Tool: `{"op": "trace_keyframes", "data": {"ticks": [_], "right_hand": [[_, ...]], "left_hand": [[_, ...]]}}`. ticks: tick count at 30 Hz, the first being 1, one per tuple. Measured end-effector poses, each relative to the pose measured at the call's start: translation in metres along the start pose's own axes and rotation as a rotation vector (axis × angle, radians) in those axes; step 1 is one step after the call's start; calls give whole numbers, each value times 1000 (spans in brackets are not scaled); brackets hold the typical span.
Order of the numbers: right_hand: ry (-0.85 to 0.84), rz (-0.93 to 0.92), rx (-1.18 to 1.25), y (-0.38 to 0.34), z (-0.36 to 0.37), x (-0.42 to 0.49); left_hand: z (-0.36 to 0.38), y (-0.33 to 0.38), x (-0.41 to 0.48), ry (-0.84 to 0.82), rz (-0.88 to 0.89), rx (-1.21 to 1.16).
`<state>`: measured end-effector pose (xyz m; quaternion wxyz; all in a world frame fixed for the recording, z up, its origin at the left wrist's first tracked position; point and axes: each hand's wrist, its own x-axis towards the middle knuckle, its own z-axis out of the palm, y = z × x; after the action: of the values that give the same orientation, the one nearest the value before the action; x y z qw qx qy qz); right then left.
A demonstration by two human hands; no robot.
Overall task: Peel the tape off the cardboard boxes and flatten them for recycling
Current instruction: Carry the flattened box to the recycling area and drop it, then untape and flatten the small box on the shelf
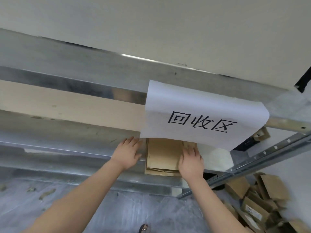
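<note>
A pale wall (151,22) fills the upper part of the frame. Below it a metal shelf rack (67,145) runs across from the left edge to the right, with a beige board (67,105) lying along it in the middle left. A grey floor (50,207) takes up the lower left.

A white paper sign (202,113) with three black handwritten characters hangs from the rack right of centre. Its lower edge curls over the far end of the cardboard beneath it.

In the lower right corner a loose pile of brown cardboard boxes (262,199) lies on the floor, tipped at all angles, some with white labels.

The flattened cardboard (162,153) sits on the shelf just below the centre of the frame, under the sign. It looks like a few flat pieces stacked, with the near edge slightly over the shelf's front lip.

Both bare arms reach up from the bottom of the frame. The right hand (191,161) lies palm down on the right part of the cardboard, fingers straight and together, gripping nothing. The left hand (128,153) lies flat at the cardboard's left edge, fingers straight and slightly spread, holding nothing. Whether it touches the cardboard or only the shelf I cannot tell.
</note>
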<state>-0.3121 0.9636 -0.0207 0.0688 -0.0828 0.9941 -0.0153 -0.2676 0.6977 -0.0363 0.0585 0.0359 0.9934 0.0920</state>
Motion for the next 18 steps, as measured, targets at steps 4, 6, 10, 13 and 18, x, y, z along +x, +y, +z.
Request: {"op": "trace_keyframes", "data": {"ticks": [4, 6, 10, 13, 18], "right_hand": [[-20, -122, -18, -97, -10, -21], [-2, -217, -22, -160, -8, -33], [15, -370, -6, -298, 0, -58], [-4, -475, 38, -400, -1, -81], [-40, -705, 93, -564, -5, -106]], "left_hand": [[-27, -79, -53, 53, -35, 4], [-41, -131, -88, 64, -91, 46], [-69, -242, -176, 125, -200, 77], [-90, -321, -248, 171, -300, 106], [-120, -443, -347, 205, -517, 105]]}}
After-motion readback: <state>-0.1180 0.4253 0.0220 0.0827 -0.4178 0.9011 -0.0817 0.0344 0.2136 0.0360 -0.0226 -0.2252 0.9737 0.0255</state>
